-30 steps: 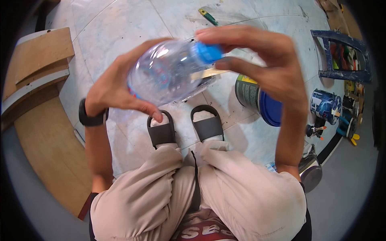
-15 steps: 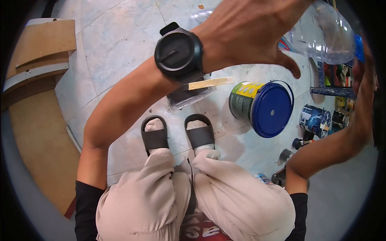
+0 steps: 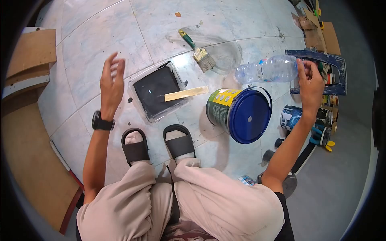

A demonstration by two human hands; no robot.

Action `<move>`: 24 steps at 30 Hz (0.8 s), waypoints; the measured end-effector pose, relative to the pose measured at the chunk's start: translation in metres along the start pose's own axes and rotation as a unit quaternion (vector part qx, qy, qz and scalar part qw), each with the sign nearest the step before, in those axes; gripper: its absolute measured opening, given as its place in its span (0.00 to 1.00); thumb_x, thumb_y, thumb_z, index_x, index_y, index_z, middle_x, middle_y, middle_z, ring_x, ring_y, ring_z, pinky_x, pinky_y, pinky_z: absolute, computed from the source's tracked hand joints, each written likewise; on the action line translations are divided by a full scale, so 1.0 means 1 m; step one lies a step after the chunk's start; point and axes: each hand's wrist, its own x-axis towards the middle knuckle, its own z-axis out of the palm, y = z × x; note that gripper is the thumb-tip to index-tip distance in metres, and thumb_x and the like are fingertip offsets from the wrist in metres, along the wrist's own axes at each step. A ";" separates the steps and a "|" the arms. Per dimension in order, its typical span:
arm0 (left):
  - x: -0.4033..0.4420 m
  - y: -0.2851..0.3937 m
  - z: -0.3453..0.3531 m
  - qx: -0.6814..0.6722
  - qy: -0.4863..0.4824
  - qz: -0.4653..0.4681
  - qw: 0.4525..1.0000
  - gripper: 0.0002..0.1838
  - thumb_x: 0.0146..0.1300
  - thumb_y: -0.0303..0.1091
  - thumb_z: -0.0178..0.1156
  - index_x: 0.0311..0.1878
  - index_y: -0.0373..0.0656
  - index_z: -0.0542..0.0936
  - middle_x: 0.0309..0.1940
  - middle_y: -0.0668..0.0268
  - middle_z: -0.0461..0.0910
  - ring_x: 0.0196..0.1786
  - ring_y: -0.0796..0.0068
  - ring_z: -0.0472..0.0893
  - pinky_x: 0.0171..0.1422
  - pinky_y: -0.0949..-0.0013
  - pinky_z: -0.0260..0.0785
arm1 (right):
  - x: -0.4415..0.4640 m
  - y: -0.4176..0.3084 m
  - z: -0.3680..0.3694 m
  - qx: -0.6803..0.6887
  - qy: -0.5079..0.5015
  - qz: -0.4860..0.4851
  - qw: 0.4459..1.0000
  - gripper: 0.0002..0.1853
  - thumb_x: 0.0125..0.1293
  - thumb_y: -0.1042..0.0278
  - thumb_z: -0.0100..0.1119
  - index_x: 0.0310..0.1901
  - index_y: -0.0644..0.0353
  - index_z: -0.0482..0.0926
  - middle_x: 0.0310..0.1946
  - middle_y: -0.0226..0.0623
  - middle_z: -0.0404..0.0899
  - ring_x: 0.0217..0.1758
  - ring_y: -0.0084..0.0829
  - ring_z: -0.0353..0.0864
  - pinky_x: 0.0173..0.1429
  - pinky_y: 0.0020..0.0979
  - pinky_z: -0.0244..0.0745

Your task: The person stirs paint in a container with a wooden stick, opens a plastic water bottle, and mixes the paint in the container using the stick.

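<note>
My right hand (image 3: 311, 84) grips the capped end of a clear plastic bottle (image 3: 273, 69), which lies on its side in front of the blue-lidded bucket (image 3: 250, 116). Raised on the other side, my left hand (image 3: 111, 86) holds nothing; its fingers are stretched out and slightly blurred. Nearest to it is a clear shallow tray (image 3: 132, 94) of dark grey paint (image 3: 155, 86), with a flat wooden stick (image 3: 187, 93) dipped in it and jutting over the rim. A paintbrush (image 3: 197, 52) with a green handle and pale, worn bristles rests on the floor beyond the tray.
A dark blue plastic stool (image 3: 341, 76) stands at the right, near cardboard (image 3: 331, 38) and a paint can (image 3: 290, 116). Curved wooden panels (image 3: 40, 140) line the left side. My sandalled feet (image 3: 179, 140) are just below the tray.
My left hand has swung back from the bottle to the left, uncovering the tray and brush. My right hand has brought the bottle lower and leftward. The view has shifted.
</note>
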 end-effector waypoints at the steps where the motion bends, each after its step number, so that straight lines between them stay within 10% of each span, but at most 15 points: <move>1: -0.008 -0.022 -0.001 0.001 0.000 0.000 1.000 0.30 0.82 0.54 0.56 0.73 0.41 0.75 0.58 0.53 0.84 0.59 0.63 0.84 0.60 0.62 0.78 | -0.001 0.004 0.002 0.000 0.000 0.001 1.000 0.22 0.76 0.49 0.68 0.44 0.65 0.85 0.25 0.28 0.75 0.28 0.20 0.70 0.33 0.28 0.68; 6: -0.042 -0.071 0.003 -0.073 -0.059 -0.209 0.973 0.36 0.82 0.64 0.46 0.75 0.43 0.74 0.62 0.52 0.82 0.58 0.64 0.83 0.56 0.63 0.80 | -0.012 0.022 0.007 -0.023 0.008 0.049 0.998 0.21 0.78 0.49 0.64 0.50 0.63 0.84 0.26 0.29 0.75 0.28 0.21 0.72 0.34 0.28 0.68; 10: -0.052 -0.079 0.020 -0.146 -0.071 -0.180 0.970 0.37 0.83 0.66 0.41 0.77 0.46 0.74 0.60 0.55 0.81 0.52 0.70 0.81 0.52 0.66 0.81 | -0.021 0.025 0.008 -0.060 0.003 0.098 0.993 0.22 0.80 0.47 0.61 0.53 0.62 0.83 0.30 0.28 0.76 0.32 0.22 0.72 0.41 0.28 0.70; 13: -0.053 -0.072 0.024 -0.124 -0.085 -0.189 0.970 0.35 0.84 0.63 0.42 0.75 0.44 0.76 0.58 0.58 0.81 0.51 0.72 0.80 0.49 0.67 0.80 | -0.035 0.013 0.012 -0.185 0.182 0.013 0.966 0.20 0.80 0.47 0.60 0.52 0.59 0.84 0.35 0.33 0.80 0.35 0.25 0.76 0.43 0.30 0.73; 16: -0.053 -0.060 0.028 -0.085 -0.100 -0.181 0.975 0.32 0.86 0.58 0.42 0.72 0.41 0.79 0.54 0.59 0.82 0.49 0.70 0.80 0.51 0.68 0.77 | -0.081 -0.064 0.012 0.003 0.192 0.007 0.981 0.15 0.80 0.56 0.62 0.51 0.61 0.85 0.39 0.32 0.82 0.42 0.26 0.79 0.49 0.28 0.75; 19: -0.057 -0.066 0.036 -0.010 -0.057 -0.038 0.998 0.30 0.87 0.54 0.41 0.70 0.40 0.80 0.51 0.58 0.82 0.48 0.66 0.81 0.53 0.67 0.75 | -0.146 -0.094 0.068 0.309 -0.220 0.053 0.924 0.16 0.79 0.57 0.65 0.51 0.65 0.80 0.39 0.32 0.80 0.36 0.20 0.79 0.40 0.26 0.73; 21: -0.060 -0.050 0.031 0.009 -0.038 -0.042 0.998 0.30 0.88 0.52 0.40 0.67 0.38 0.82 0.52 0.54 0.82 0.47 0.64 0.81 0.56 0.64 0.75 | -0.177 -0.105 0.114 0.381 -0.441 0.255 0.771 0.29 0.76 0.49 0.68 0.62 0.68 0.74 0.40 0.34 0.79 0.33 0.18 0.77 0.35 0.23 0.70; 24: -0.063 -0.032 0.010 -0.098 0.079 -0.027 0.992 0.30 0.88 0.52 0.38 0.64 0.36 0.81 0.54 0.56 0.80 0.45 0.70 0.78 0.48 0.65 0.73 | -0.211 -0.099 0.164 0.383 -0.369 0.273 0.802 0.34 0.76 0.47 0.68 0.68 0.67 0.69 0.39 0.32 0.75 0.28 0.16 0.74 0.30 0.19 0.68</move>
